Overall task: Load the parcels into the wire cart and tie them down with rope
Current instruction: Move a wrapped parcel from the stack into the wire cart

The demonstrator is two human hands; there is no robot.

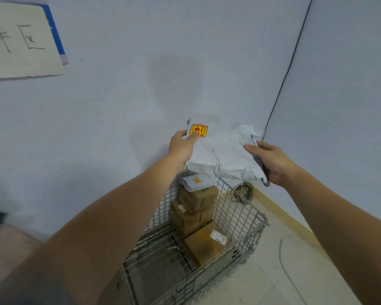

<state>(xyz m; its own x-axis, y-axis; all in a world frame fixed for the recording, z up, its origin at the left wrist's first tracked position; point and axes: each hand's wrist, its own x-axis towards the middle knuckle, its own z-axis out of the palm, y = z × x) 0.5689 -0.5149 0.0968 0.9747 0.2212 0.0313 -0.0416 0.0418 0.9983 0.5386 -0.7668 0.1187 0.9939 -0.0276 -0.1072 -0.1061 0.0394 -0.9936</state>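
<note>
Above wire cart [240,216] | grey parcel [220,155] long axis left-right | left hand [182,146], right hand [271,161] grip its ends

Single head-mounted wide-angle view, facing forward and down, close over both outstretched hands, toward a wall corner [271,119].

The white paper wall sign [20,40] at 10 o'clock is cut by the left edge; the grey plastic mailer bag [220,155] hides the wire cart's [240,214] far rim.

The pale concrete floor [295,271] fills the lower right of the frame. The wire cart [240,219] stands on it at lower centre, in the wall corner.
</note>
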